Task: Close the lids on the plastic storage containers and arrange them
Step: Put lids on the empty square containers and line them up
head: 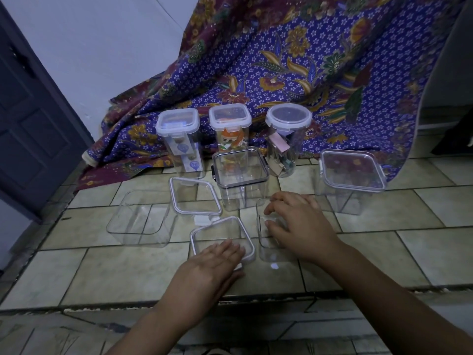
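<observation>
Clear plastic containers stand on a tiled floor. My left hand [212, 262] rests flat on a loose white-rimmed lid [220, 233]. My right hand [299, 221] grips the rim of a small open container [268, 245], fingers curled over its far edge. A second loose lid [194, 196] lies behind the first. An open container [140, 219] sits at the left. A grey-rimmed lidded container [240, 175] stands in the middle and a lidded one [350, 175] at the right. Three tall lidded jars [179, 139] [230, 129] [288, 134] with items inside line the back.
A purple floral cloth [281, 60] hangs behind the jars and spills onto the floor. A dark door [30, 111] stands at the left, a white wall beside it. A step edge [256, 298] crosses the tiles near me.
</observation>
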